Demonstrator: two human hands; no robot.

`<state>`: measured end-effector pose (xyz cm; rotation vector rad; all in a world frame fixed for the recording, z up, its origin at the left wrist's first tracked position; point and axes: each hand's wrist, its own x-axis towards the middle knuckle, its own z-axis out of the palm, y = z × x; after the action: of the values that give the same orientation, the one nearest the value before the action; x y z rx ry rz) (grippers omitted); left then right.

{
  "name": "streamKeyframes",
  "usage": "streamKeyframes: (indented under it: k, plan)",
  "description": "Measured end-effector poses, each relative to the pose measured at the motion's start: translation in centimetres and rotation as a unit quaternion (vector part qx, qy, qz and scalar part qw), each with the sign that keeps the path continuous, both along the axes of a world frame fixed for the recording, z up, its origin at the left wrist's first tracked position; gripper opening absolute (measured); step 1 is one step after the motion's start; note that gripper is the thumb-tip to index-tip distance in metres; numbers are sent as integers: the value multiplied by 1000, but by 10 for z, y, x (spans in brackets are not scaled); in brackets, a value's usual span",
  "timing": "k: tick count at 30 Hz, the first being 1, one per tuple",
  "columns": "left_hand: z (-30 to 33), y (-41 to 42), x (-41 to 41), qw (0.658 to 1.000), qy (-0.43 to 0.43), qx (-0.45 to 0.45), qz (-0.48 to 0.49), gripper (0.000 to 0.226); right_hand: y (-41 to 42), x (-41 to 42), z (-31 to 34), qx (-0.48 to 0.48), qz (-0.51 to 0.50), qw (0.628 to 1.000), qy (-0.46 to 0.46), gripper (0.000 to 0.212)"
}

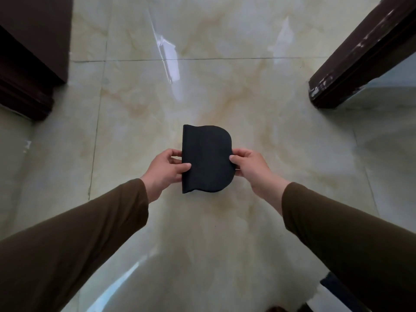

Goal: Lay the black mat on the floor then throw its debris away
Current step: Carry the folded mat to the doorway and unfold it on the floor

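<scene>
The black mat [206, 158] is folded into a half-round shape with a straight left edge and a rounded right edge. I hold it out in front of me above the glossy marble-tile floor [202, 86]. My left hand [165, 168] pinches its straight left edge, thumb on top. My right hand [247, 164] grips the rounded right edge. Both arms wear brown sleeves. No debris is visible on the mat or on the floor.
A dark wooden door frame [27, 82] stands at the left and another dark frame [351, 59] at the right, with the tiled floor running between them. Something dark [333, 287] lies on the floor at the bottom right, partly behind my right sleeve.
</scene>
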<state>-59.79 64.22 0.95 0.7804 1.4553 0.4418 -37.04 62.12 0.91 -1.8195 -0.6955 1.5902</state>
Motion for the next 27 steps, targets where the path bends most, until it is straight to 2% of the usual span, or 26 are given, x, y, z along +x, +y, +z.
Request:
streamKeyframes:
  k: [12,14,16,18,21,27]
  plan:
    - [-36,35,-5,995,40,53,-75,34,34,5,-32,25,4,1000,16,26]
    - [-37,38,-7,989,87,69,-93,35,32,6,-34,14,7,1000,18,27]
    - [-37,41,-6,965,191,134,-123,39,30,8,-36,8,-6,999,38,28]
    - [-34,41,3,938,237,212,-141,34,29,11,-38,9,-29,998,58,28]
    - [-28,40,32,936,189,246,-165,19,27,14,-42,4,-47,995,88,29]
    - [-26,43,90,946,161,229,-165,14,26,15,-47,9,-49,994,95,27]
